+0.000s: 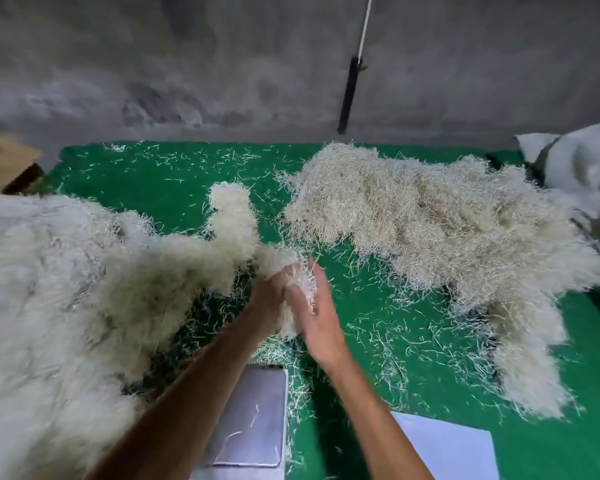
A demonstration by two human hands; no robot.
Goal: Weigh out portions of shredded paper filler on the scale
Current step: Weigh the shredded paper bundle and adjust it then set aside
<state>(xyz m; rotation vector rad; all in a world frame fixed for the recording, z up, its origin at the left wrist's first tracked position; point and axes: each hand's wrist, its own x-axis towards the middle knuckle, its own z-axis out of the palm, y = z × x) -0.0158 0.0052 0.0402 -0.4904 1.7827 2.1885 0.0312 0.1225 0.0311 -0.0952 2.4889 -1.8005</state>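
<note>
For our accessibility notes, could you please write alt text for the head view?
Both hands hold a clump of filler beyond the scale, with filler piles left and right on a green table.

Cream-white shredded paper filler heaps [430,216] on bright green table cover [378,341]; silver-grey metal scale plate [253,420] w/ pale strands; grey mottled wall [187,64].
</note>
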